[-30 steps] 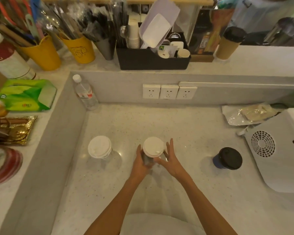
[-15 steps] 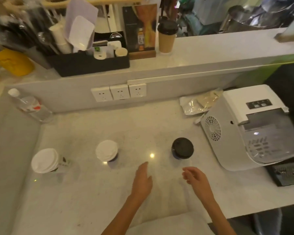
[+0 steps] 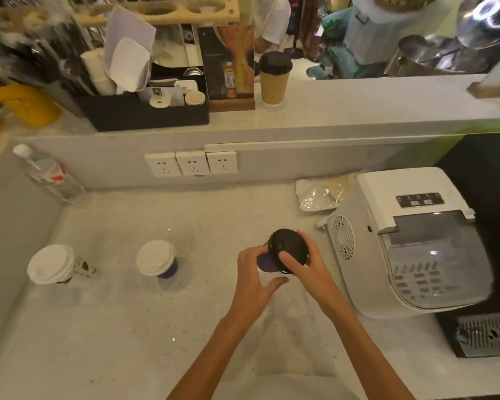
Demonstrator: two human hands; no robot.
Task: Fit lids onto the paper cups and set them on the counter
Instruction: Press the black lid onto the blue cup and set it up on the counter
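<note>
Right of centre, just left of the ice maker (image 3: 410, 241), both hands work the dark cup (image 3: 267, 262): left hand (image 3: 254, 280) cups its side, right hand (image 3: 303, 262) grips the black lid (image 3: 286, 245). Cup looks tilted w/ lid; press evenly round rim, keep cup upright.

Three lidded cups stand in a row on the tabletop (image 3: 145, 327). The leftmost cup (image 3: 52, 265) is near the left wall, the middle cup (image 3: 157, 259) stands well to its right, and the right cup (image 3: 283, 252) sits between the two hands, the left hand (image 3: 253, 280) at its left side and the right hand (image 3: 303, 267) over its lid. Just right of that stands an ice machine (image 3: 410, 241), with a foil bag (image 3: 322, 193) lying behind it. A water bottle (image 3: 48, 176) stands in the back left corner. Three wall sockets (image 3: 191, 163) sit on the back wall, below a raised ledge (image 3: 329, 111). On the ledge stand a lidded cup (image 3: 274, 79) and, to its left, an organiser tray (image 3: 145, 114).
</note>
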